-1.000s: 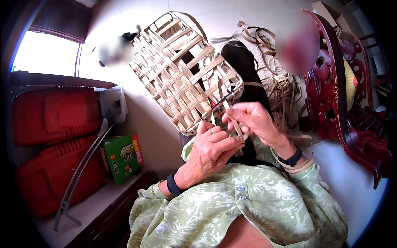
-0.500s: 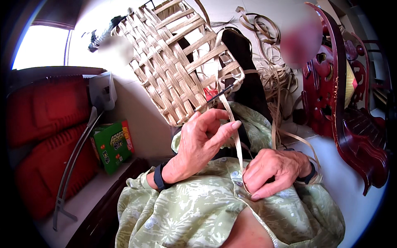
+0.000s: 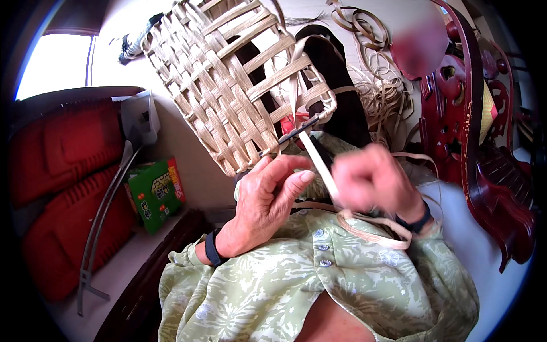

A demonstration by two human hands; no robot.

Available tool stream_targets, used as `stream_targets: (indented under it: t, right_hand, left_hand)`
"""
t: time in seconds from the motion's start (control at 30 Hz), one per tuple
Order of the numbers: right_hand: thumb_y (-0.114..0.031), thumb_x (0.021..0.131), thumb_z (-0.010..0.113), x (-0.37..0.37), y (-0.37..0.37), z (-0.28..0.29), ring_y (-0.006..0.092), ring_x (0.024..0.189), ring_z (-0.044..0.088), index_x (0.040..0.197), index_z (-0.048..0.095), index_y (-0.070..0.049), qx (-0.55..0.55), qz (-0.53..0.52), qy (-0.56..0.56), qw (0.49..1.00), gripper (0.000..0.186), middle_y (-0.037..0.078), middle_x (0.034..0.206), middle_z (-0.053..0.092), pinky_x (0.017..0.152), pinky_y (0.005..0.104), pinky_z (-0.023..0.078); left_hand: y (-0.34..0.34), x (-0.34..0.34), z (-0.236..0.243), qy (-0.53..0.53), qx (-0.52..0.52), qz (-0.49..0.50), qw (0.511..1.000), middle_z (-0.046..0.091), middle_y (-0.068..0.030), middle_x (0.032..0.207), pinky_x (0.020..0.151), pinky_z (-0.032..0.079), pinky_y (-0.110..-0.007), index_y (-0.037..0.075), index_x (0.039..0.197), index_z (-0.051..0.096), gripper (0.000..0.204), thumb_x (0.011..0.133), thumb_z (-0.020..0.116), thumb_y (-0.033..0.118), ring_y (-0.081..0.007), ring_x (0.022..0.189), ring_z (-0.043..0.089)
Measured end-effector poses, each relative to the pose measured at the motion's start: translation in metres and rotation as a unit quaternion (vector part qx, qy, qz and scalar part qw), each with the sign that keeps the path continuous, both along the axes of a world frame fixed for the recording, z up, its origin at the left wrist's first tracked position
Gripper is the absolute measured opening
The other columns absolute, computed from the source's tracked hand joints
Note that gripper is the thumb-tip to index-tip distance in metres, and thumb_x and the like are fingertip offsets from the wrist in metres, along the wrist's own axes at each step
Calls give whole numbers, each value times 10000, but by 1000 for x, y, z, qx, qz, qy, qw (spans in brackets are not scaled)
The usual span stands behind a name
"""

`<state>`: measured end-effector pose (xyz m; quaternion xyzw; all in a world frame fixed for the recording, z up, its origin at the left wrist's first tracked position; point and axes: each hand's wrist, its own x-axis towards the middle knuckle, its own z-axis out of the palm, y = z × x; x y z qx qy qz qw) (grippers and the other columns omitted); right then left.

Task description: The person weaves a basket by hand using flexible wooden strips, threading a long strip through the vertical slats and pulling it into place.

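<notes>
A woven panel (image 3: 219, 85) of flat tan straps on a frame leans in front of me. Its left part is closely woven; its right part has wide gaps between crosswise straps. A dark bare rod (image 3: 299, 130) shows at its near edge. From this rod a pale flat strap (image 3: 318, 158) runs down to my right hand (image 3: 367, 181), which is motion-blurred and closed on it. The strap's slack loops below that hand across my shirt. My left hand (image 3: 270, 191) is beside the panel's near corner, fingers bent, thumb apart from the index finger, with the strap passing to its right.
Tangled tan straps (image 3: 387, 102) lie on the floor at the far right. Carved dark-red wooden furniture (image 3: 467, 125) stands at the right. Left are red cushions (image 3: 68, 154), a green box (image 3: 152, 196) and a curved metal piece (image 3: 105, 228). Dark-clothed legs (image 3: 336, 74) are behind the panel.
My right hand has moved up and away from my shirt with the strap, leaving a loop below it. My left hand has shifted slightly left and lower, clear of the strap. The panel has shifted slightly.
</notes>
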<state>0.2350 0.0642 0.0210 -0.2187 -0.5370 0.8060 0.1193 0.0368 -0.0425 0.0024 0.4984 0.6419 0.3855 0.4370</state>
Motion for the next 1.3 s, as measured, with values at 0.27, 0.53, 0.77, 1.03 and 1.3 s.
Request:
stream_targets:
  t: [0.27,0.53,0.77,1.03,1.3]
  right_hand:
    - [-265,977,656,24,11,-12,80,657,595,938,701,-5,-112,303,59,945,266,31,794,673,577,264,467]
    - [-273,959,675,-33,2,-42,28,493,461,859,689,-31,-38,-125,-95,987,262,-52,583,537,435,214,341]
    - [-157,975,632,2,-24,17,177,651,580,857,613,7,-69,255,235,935,203,135,703,576,609,338,426]
    - [-346,1003,596,-8,11,-38,-7,481,424,917,670,-35,-154,-68,-114,979,331,-49,586,545,428,174,301]
    - [-148,932,695,0,-10,11,180,593,579,855,667,-4,-1,136,245,960,166,56,732,624,573,314,483]
  left_hand:
    - [9,4,-16,-74,-19,-8,997,578,-19,542,560,406,-286,36,980,681,134,895,707,135,-129,448,474]
    - [6,-3,-3,19,48,-56,997,542,-7,570,633,393,-299,94,907,735,127,837,775,192,-154,539,443]
    - [14,3,10,-210,-106,57,970,553,59,695,606,351,-185,-9,1126,693,311,1021,582,262,-1,655,437]
    - [18,-1,2,63,88,-107,988,569,9,563,625,373,-295,106,924,741,122,805,766,102,-132,521,422]
    - [10,-12,4,-43,-35,-21,998,661,-55,697,730,429,-310,47,1031,716,214,970,643,238,-181,632,544]
